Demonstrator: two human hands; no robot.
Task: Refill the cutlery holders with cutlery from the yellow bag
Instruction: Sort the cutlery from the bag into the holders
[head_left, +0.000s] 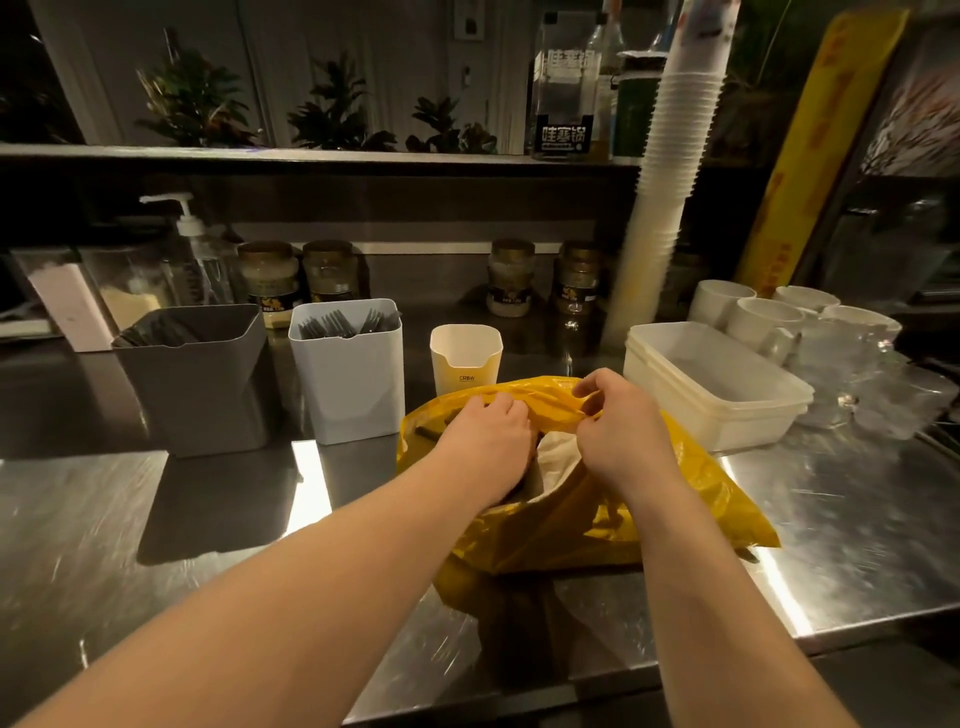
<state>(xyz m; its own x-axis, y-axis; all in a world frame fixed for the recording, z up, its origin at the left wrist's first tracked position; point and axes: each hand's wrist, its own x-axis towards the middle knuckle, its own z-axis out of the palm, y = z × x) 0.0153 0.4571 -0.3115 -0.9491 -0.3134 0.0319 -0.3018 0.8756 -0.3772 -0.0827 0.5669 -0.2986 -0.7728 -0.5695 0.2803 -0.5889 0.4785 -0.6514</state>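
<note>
Reaching both bare arms over the front edge of the steel counter (156, 519) to the yellow bag (597, 519), which is lying crumpled near that edge, right of centre. Pinching a fold of the bag's far rim with the right hand (618, 421), thumb and fingers curled tight on the plastic. Gripping the same rim just to the left with the left hand (485, 436), fingers bent over it, their tips half lost against the yellow. Holding the mouth apart, and seeing inside only a pale lining and a dark shape, too dim to name.

Facing three holders in a row beyond the bag, toward the back edge:
- Cream holder (465, 358) just behind the bag, its base hidden by the yellow plastic, its inside not showing.
- White holder (348, 384) to its left, showing dark forks (337, 325) above the rim.
- Grey holder (197, 384) further left, carrying dark contents too dim to identify.

Seeing stacked white tubs (711, 384) just beside the bag on the right, white mugs (763, 317) behind them, and clear glassware blurring toward the right edge. Seeing also a tall stack of white cups (670, 156), cut off at the top of the view.
</note>
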